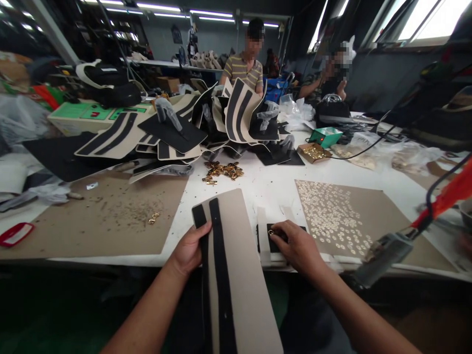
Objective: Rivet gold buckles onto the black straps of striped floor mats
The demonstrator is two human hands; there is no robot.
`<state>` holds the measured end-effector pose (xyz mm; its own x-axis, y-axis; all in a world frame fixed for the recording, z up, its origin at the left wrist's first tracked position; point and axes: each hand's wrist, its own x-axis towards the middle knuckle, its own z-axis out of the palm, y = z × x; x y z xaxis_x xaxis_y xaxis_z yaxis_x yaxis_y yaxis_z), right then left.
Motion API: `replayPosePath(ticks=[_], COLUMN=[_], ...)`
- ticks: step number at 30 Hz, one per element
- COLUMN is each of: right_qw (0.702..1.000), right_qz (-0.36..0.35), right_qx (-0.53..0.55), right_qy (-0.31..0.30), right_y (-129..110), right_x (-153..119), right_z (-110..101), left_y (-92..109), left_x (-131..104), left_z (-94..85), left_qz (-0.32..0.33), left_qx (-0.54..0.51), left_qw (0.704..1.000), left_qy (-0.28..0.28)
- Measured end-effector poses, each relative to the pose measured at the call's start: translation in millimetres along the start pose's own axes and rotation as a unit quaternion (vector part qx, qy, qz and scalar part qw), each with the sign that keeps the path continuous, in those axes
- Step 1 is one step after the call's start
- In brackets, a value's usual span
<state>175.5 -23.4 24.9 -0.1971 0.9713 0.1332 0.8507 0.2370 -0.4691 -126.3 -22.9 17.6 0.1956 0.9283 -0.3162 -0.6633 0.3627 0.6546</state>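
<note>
My left hand (190,248) grips the left edge of a long beige panel (239,246), its thumb on the front. Two black strips (218,255) run lengthwise along that panel, which is tilted up towards me and overhangs the table edge. My right hand (297,243) is closed in a pinch on a small gold-coloured ring (271,232), only partly visible between the fingertips. Beneath those fingers lies a black pad (263,241) with a whitish strip (262,221) across it. Many small pale rings (328,211) are spread on brown board to the right.
A heap of striped panels (239,110) fills the table's far side. Gold metal fittings (223,170) lie before it. A box of gold pieces (313,151) and a green device (326,136) stand behind. A grey tool (385,258) hangs at right. Two people sit beyond.
</note>
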Motion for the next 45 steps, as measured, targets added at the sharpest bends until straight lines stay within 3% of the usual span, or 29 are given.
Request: replayPosePath(ticks=[8,13,18,21,25,29,33,38,40,43,45], right_qw=[0.994,0.995,0.985,0.988,0.988,0.987,0.986,0.957,0.965,0.987,0.987], right_qz=[-0.035,-0.014,-0.054,-0.055,-0.001,0.014,-0.044,-0.129,-0.11,-0.033,0.011], right_qx=[-0.106,-0.096,-0.154,-0.113,0.018,0.035,-0.06,-0.236,-0.216,-0.078,-0.006], right_qy=[-0.016,-0.033,-0.054,-0.094,-0.156,-0.159,-0.15,-0.113,-0.103,-0.133,-0.16], right_y=[-9.4,-11.6,-16.0,-14.6,-4.3,4.3,-0.9,-15.0,-14.8,-7.6,-2.6], right_x=[1.5,9.8,15.1,18.1,24.0,28.1,23.5,12.5,13.5,21.5,26.2], right_z=[-6.5,-6.2,-8.3,-15.2,-22.4,-21.5,-20.8,-20.1,-19.6,-20.1,-21.1], left_y=[0.0,0.7,1.6,1.8,1.3,0.8,0.5,-0.9,-1.3,-1.5,-1.6], left_x=[0.3,0.3,-0.3,-0.2,0.2,0.5,1.0,1.4,1.4,2.0,2.7], left_z=[-3.3,-3.2,-4.2,-4.5,-4.8,-4.7,-5.1,-8.1,-8.3,-7.5,-7.1], left_qz=[-0.016,-0.022,-0.026,-0.032,-0.038,-0.035,-0.04,-0.037,-0.04,-0.04,-0.037], left_qx=[-0.006,-0.013,-0.014,-0.012,-0.018,-0.019,-0.02,-0.014,-0.012,-0.011,-0.009], left_qw=[1.0,0.999,0.998,0.998,0.997,0.997,0.997,0.996,0.997,0.997,0.997], left_qy=[-0.022,-0.037,-0.05,-0.054,-0.063,-0.069,-0.069,-0.074,-0.072,-0.071,-0.069])
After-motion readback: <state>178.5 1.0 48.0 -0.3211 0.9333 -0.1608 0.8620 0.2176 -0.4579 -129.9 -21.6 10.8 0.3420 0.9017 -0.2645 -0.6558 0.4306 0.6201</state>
